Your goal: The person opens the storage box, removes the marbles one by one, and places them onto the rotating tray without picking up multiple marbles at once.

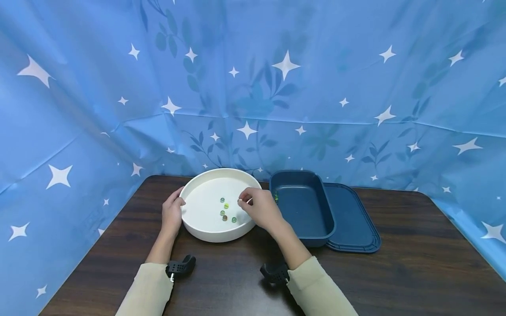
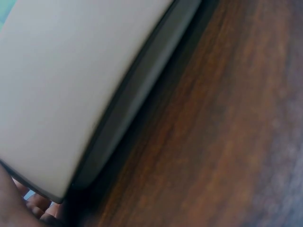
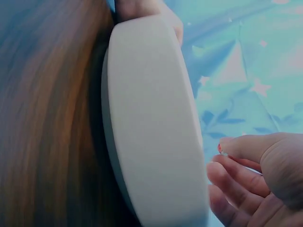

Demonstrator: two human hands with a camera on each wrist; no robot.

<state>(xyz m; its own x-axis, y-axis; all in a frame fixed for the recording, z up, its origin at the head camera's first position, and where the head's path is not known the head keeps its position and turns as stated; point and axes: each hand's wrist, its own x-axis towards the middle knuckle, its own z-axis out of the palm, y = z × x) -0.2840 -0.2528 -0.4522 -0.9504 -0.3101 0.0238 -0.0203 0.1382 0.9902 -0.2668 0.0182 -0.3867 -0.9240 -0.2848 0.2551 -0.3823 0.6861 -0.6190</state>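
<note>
A round white tray (image 1: 213,227) sits on the table, tipped up slightly in the wrist views. My left hand (image 1: 172,213) grips its left rim, with the thumb over the edge; in the left wrist view the fingers (image 2: 38,204) curl round its side. Several small glass marbles (image 1: 222,213), greenish, yellow and brownish, lie in the tray. Above the tray's right part, my right hand (image 1: 261,208) pinches a marble between thumb and fingertips. That marble (image 3: 220,148) shows red and clear glass in the right wrist view.
Right of the tray stands a deep dark blue rectangular box (image 1: 312,239), with green marbles (image 1: 276,196) along its left inner side. A flat dark blue lid (image 1: 352,219) lies partly under it. The dark wooden table (image 1: 221,281) backs onto a blue starry curtain (image 1: 253,87).
</note>
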